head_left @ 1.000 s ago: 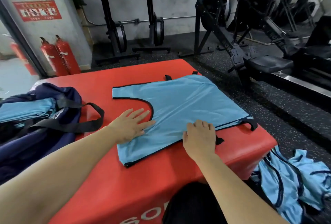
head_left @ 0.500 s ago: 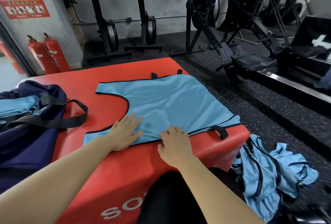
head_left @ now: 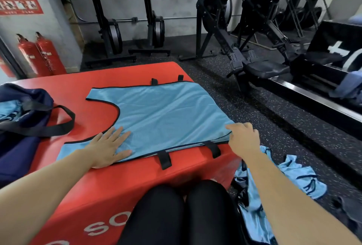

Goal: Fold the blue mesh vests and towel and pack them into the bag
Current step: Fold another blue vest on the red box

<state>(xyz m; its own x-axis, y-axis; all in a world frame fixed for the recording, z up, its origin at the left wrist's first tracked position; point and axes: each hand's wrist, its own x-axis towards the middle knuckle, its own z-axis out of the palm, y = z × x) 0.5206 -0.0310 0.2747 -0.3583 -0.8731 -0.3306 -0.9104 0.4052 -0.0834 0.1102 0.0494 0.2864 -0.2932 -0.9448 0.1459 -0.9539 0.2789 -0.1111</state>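
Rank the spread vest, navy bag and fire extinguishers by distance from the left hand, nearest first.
1. The spread vest, pressed under the left hand.
2. The navy bag, on its left.
3. The fire extinguishers, by the far wall.

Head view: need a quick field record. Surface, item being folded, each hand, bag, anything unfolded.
surface: red padded box
item: blue mesh vest, spread flat on the box, black tabs hanging over the near edge
left: left hand flat, palm down on the vest's near left part
right: right hand, fingers curled at the vest's near right corner, apparently gripping it
bag: navy bag at the box's left end, open, blue fabric inside
unfolded: crumpled blue vests on the floor at right
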